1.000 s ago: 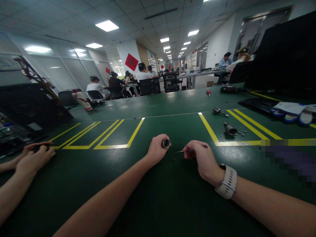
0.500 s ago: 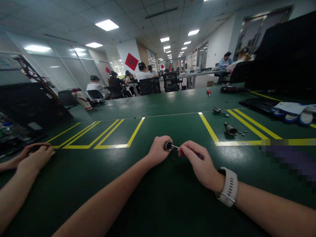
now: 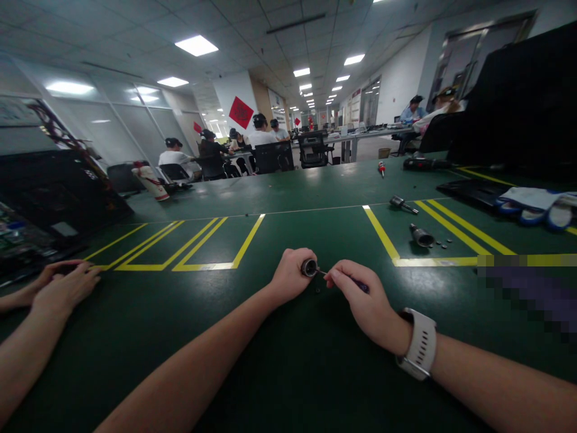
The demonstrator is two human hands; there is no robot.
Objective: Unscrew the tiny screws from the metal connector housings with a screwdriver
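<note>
My left hand [image 3: 289, 276] is closed around a hollow metal cylinder [image 3: 309, 267], its round open end turned toward me. In my right hand [image 3: 358, 294] is a thin screwdriver [image 3: 363, 287] with a dark purple handle, pinched between thumb and fingers. The shaft points left and its tip is at the cylinder's rim; I cannot tell whether it touches. A tiny dark nut-like part [image 3: 318, 291] lies on the table just below the cylinder. To the right lie another hollow metal housing [image 3: 422, 236] and several small rings [image 3: 444, 246].
A metal part with a shaft [image 3: 402, 204], a red screwdriver [image 3: 382, 169] and a black power tool [image 3: 426, 163] lie farther back. White-blue gloves [image 3: 534, 204] rest at the right. Another person's hands [image 3: 65, 285] are at the left. Yellow tape [image 3: 381, 234] marks the green table [image 3: 288, 373].
The screwdriver's tip has shifted from in front of the cylinder's opening to its lower right rim. The cylinder has turned slightly; both hands have otherwise barely moved.
</note>
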